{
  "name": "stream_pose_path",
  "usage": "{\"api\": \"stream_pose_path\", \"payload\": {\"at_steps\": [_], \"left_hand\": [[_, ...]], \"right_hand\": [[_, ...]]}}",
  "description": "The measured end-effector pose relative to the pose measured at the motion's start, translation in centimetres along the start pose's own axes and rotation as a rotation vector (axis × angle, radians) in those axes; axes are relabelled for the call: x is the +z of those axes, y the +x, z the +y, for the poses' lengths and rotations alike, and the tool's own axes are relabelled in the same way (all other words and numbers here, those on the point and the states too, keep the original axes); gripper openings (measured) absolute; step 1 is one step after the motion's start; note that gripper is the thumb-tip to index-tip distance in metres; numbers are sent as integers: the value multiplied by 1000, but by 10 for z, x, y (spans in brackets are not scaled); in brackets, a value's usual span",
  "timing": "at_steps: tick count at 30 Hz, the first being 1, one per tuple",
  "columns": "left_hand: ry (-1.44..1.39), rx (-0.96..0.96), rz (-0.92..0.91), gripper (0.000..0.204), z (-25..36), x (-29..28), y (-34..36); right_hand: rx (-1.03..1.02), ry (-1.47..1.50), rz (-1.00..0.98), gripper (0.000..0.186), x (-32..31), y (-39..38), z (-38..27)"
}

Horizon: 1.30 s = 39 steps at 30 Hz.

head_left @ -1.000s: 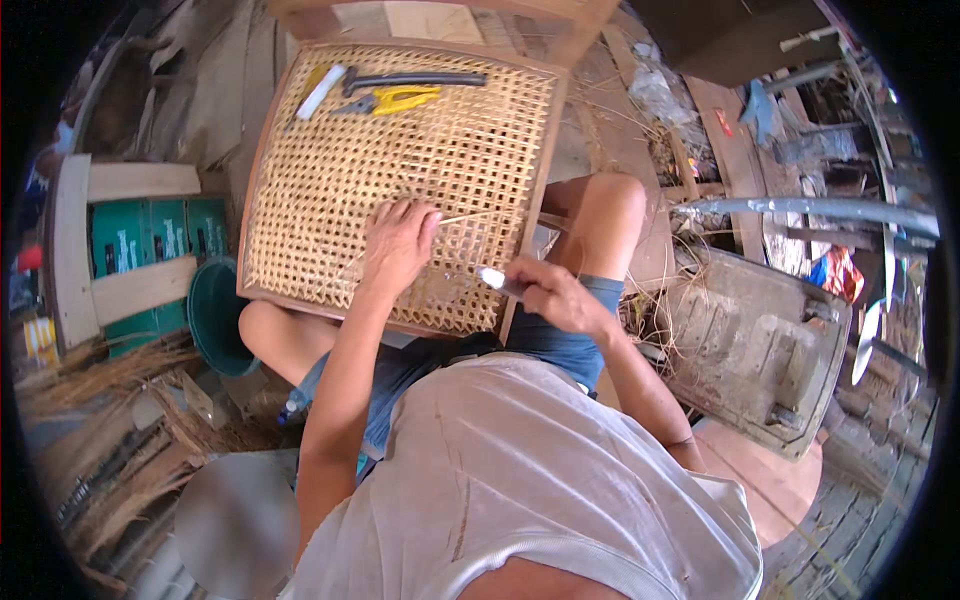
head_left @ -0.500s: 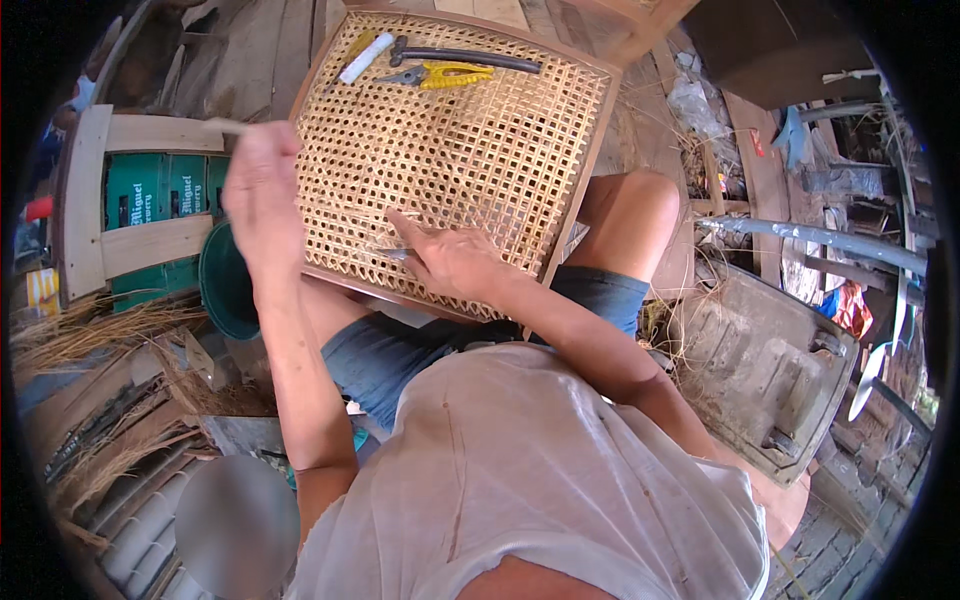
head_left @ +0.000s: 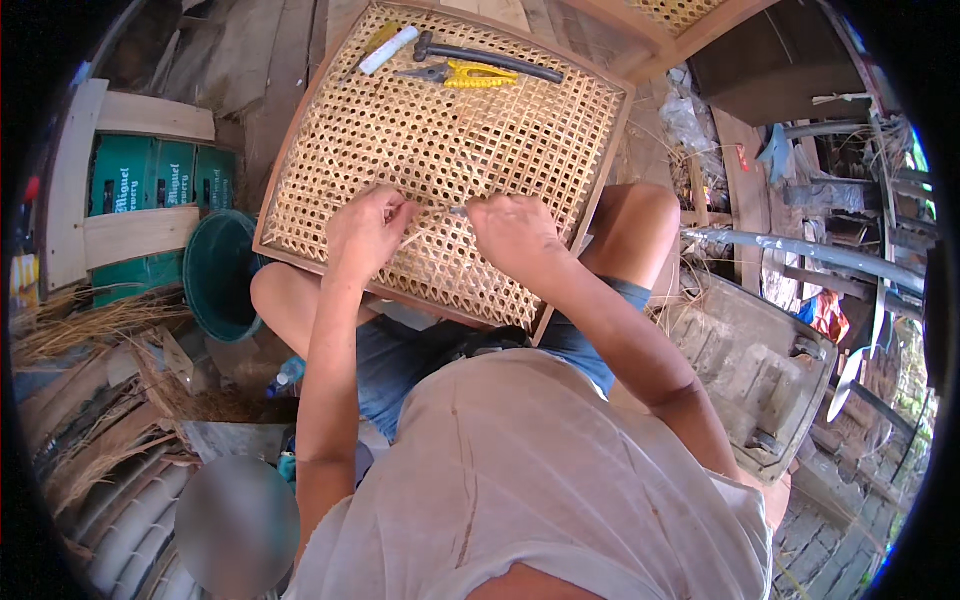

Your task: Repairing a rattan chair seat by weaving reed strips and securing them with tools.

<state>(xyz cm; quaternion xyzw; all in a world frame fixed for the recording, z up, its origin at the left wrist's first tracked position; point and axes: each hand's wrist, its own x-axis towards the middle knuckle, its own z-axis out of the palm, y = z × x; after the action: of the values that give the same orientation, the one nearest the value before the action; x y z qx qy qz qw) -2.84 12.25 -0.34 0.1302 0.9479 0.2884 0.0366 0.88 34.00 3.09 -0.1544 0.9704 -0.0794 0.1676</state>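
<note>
A woven cane panel [head_left: 400, 150] in a brown wooden frame lies across my lap. My left hand [head_left: 368, 238] is over its near left part, fingers pinched on a thin pale cane strip [head_left: 412, 238] that slants down beside the fingertips. To the right, my right hand [head_left: 518, 232] is closed on a small metal tool [head_left: 459, 211]; only its thin tip shows, pointing left at the weave, and its handle is hidden. On the panel's far side rest a black hammer [head_left: 490, 57], yellow-handled pliers [head_left: 470, 75] and a white tube-shaped thing [head_left: 388, 50].
A dark green bucket [head_left: 215, 275] stands left of my knee, before green crates [head_left: 135, 180] behind wooden slats. Loose dry fibres [head_left: 95, 325] lie at the left. A dirty grey lid-like slab [head_left: 750, 360] sits at the right. Another cane-panelled frame [head_left: 680, 15] stands at the far edge.
My left hand has come down from the left onto the panel, near my right hand. My right hand has shifted right, with a metal tip now showing. The panel appears slightly turned.
</note>
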Motion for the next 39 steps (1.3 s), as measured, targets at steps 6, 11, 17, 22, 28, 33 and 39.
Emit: {"api": "stream_pose_path", "payload": {"at_steps": [6,11,17,22,28,33,39], "left_hand": [[70,54,49,19,3,5,4],[62,19,-73,19,-1,8,11],[-79,-3,-213,19,-4,21,22],[-123,-222,-384,20,-7,-10,29],[-218,-124,-288,24,7,19,22],[-225,-268,-324,31,5,9,15],[-1718,-624,55,11,-17,18,-11]], "right_hand": [[49,42,-19,18,4,17,-7],[76,266,-21,23,7,28,20],[52,343,-105,26,-2,37,31],[23,191,-35,35,14,25,34],[236,405,9,42,11,3,26],[227,485,98,33,48,15,15],[258,594,191,21,41,-17,36]]}}
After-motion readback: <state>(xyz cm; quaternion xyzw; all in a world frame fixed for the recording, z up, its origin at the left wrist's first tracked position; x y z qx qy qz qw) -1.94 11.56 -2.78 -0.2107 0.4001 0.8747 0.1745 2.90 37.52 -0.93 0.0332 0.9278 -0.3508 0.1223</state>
